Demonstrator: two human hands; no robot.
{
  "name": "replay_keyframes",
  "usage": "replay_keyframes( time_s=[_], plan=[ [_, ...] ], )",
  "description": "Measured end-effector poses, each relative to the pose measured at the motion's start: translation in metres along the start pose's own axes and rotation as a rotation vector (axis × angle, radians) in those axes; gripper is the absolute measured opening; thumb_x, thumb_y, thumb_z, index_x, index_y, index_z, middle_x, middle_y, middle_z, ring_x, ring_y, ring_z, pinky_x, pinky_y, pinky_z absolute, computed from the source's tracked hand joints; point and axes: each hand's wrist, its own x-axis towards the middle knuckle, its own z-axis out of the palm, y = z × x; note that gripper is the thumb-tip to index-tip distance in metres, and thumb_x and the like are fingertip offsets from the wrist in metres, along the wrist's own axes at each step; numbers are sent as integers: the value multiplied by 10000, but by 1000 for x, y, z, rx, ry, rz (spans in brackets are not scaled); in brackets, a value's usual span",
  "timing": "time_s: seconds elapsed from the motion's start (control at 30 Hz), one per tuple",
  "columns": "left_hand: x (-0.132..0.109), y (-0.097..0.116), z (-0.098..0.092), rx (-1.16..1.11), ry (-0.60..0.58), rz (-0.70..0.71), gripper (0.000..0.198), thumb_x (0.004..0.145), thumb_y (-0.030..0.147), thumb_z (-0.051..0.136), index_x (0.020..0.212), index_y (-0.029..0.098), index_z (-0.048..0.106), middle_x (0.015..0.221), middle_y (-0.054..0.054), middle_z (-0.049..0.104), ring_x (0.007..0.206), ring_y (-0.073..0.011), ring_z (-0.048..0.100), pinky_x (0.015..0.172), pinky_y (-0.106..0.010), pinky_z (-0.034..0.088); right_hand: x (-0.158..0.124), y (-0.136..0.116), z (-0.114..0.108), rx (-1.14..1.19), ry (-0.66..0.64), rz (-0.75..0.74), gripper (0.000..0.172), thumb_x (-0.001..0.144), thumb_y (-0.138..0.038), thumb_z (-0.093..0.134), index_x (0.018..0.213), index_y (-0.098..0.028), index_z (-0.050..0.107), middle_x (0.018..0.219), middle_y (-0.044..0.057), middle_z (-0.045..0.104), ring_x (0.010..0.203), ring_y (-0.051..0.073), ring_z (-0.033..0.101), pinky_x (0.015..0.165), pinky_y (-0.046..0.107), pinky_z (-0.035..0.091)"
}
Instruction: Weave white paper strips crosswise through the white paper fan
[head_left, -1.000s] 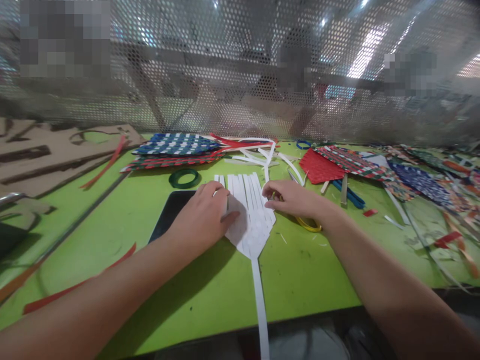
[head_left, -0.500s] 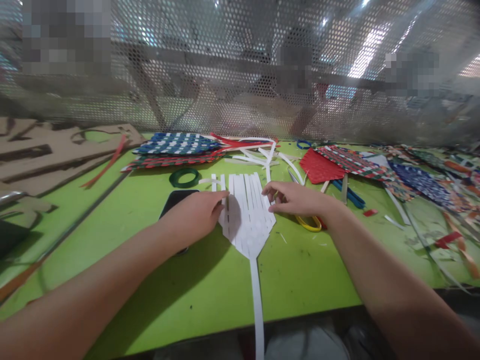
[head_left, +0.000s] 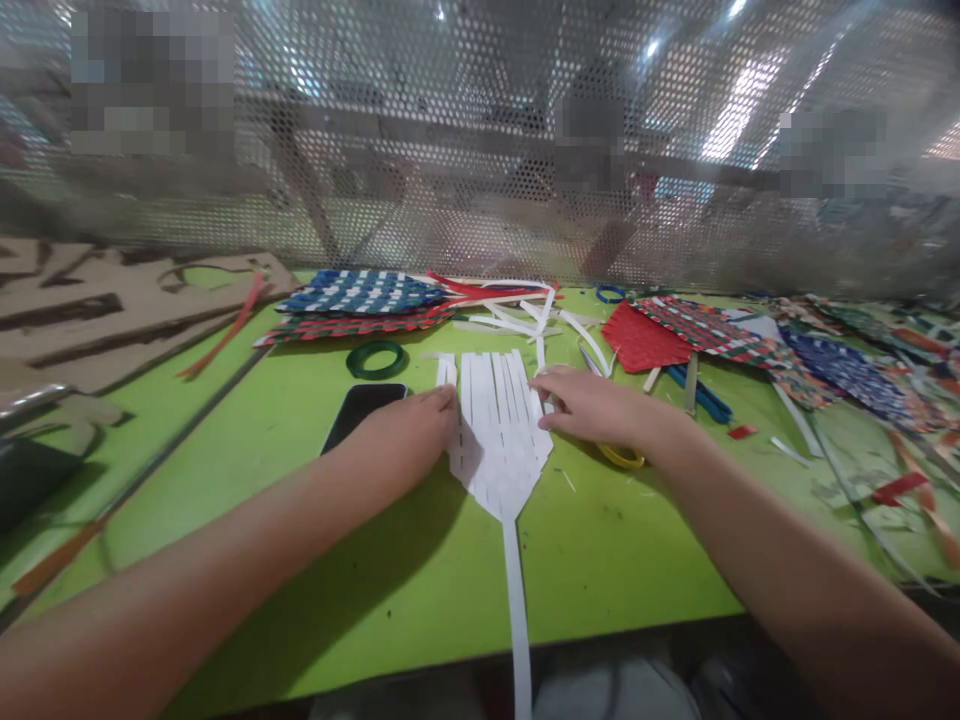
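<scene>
A flat white woven piece (head_left: 501, 465) made of paper-like strips lies on the green table, its pointed end towards me and one long white strip (head_left: 516, 600) hanging over the front edge. Loose strip ends fan out at its far side. My left hand (head_left: 412, 425) is at its left edge, fingers closed together on a white strip (head_left: 447, 370) there; the fingertips are partly hidden. On the right edge rest the fingertips of my right hand (head_left: 592, 405), thumb and forefinger apart.
A dark phone (head_left: 360, 410) lies under my left wrist, with a green tape roll (head_left: 375, 360) behind it. Yellow-handled scissors (head_left: 621, 457) lie by my right hand. Woven fans (head_left: 360, 295) and a red woven piece (head_left: 645, 337) are farther back, before a perforated metal screen (head_left: 480, 200). Cardboard (head_left: 75, 320) lies left.
My left hand has closed on the outer left strips, which now stand closer to the others. My right hand has barely moved. The view has shifted slightly.
</scene>
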Motion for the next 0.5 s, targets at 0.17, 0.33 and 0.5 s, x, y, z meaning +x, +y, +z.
replay_keyframes(
  time_s=[0.17, 0.33, 0.5],
  plan=[
    [-8, -3, 0, 50, -40, 0, 547, 939, 60, 398, 1453, 60, 587, 1519, -220, 580, 1398, -339, 560, 1171, -478, 453, -2, 14, 20, 1, 98, -84, 476, 1000, -350, 597, 1447, -185, 608, 1494, 174, 555, 1285, 339, 612, 1058, 463, 508],
    [-11, -9, 2, -17, 31, 24, 475, 991, 176, 382, 1349, 106, 686, 1516, -210, 583, 1425, -361, 534, 1200, -533, 428, -8, 31, 35, 104, 213, -201, 540, 1010, -366, 610, 1531, -233, 555, 1574, 123, 541, 1427, 308, 526, 1194, 497, 417],
    [-11, -9, 5, -4, 24, -9, 516, 1014, 260, 352, 1390, 82, 656, 1516, -223, 584, 1417, -363, 545, 1209, -552, 423, -9, 32, 33, 177, 199, -207, 576, 989, -374, 651, 1544, -258, 549, 1578, 81, 544, 1464, 303, 501, 1228, 504, 393]
  ],
)
